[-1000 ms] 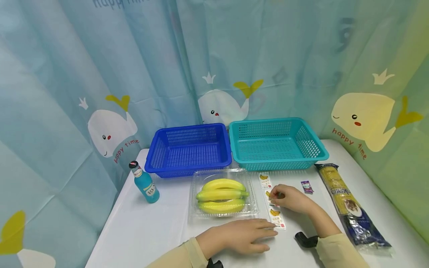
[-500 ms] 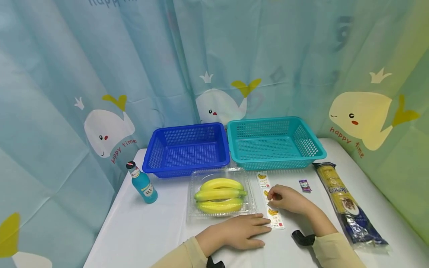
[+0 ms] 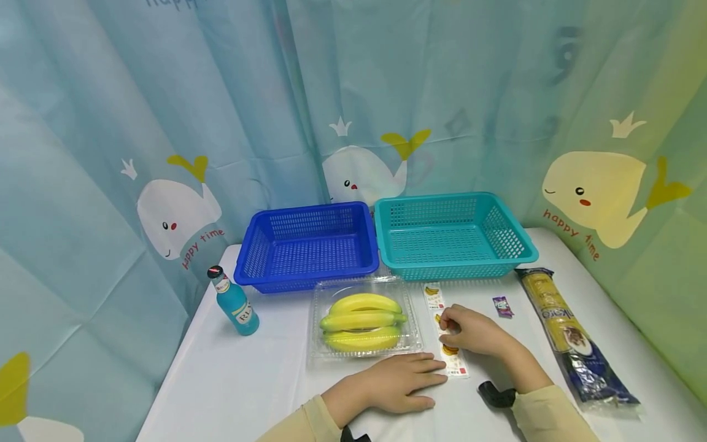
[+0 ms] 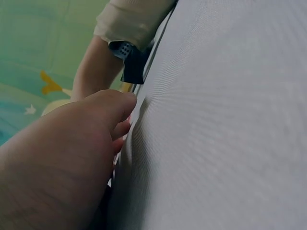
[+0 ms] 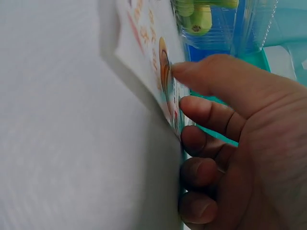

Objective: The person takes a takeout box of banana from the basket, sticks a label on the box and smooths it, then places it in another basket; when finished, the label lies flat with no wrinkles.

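A paper strip of labels (image 3: 456, 367) printed with bananas lies on the white tablecloth. My right hand (image 3: 471, 329) is over its middle, thumb and index fingertips touching it a little apart. Up close in the right wrist view, the thumb (image 5: 184, 72) meets a banana print, the other fingers are bent, and the strip (image 5: 146, 43) bows up at its edge. My left hand (image 3: 394, 383) rests palm down with spread fingers, its fingertips near the strip's lower end. Left of the strip stands a clear plastic clamshell (image 3: 415, 328) holding several yellow-green bananas (image 3: 361, 320).
Behind the clamshell are a blue basket (image 3: 309, 282) and a teal basket (image 3: 453, 272). A blue bottle (image 3: 237, 307) stands at left. On the right lie a small purple packet (image 3: 502, 307) and a long spaghetti bag (image 3: 574, 337). Curtains hang around the table.
My right thumb and index fingertips have moved apart, the thumb sliding toward the lower banana print. My left hand has settled lower onto the cloth. The view has shifted slightly.
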A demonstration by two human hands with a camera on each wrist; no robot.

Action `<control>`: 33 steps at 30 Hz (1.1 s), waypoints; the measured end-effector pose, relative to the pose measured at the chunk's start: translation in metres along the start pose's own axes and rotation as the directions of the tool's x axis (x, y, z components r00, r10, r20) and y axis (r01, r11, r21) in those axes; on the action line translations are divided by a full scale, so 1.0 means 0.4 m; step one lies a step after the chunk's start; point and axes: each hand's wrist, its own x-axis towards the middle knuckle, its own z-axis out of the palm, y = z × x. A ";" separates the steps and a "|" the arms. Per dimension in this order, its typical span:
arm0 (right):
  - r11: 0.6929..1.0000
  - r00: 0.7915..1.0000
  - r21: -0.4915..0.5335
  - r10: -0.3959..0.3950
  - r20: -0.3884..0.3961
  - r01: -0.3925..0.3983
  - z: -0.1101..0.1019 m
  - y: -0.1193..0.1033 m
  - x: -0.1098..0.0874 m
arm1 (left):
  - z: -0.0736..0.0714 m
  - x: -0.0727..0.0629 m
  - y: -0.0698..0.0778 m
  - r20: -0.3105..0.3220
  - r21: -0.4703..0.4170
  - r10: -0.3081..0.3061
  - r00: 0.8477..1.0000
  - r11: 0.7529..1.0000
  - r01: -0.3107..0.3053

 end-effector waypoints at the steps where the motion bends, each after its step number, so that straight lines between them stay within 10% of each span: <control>1: 1.000 1.000 -0.007 0.002 0.002 -0.002 0.000 -0.001 -0.001 | -0.001 0.000 0.001 0.001 0.002 0.000 1.000 1.000 0.000; 33: 0.996 0.996 -0.011 -0.084 -0.016 0.084 0.004 0.008 -0.011 | -0.012 -0.005 0.006 0.001 0.000 -0.014 1.000 1.000 0.014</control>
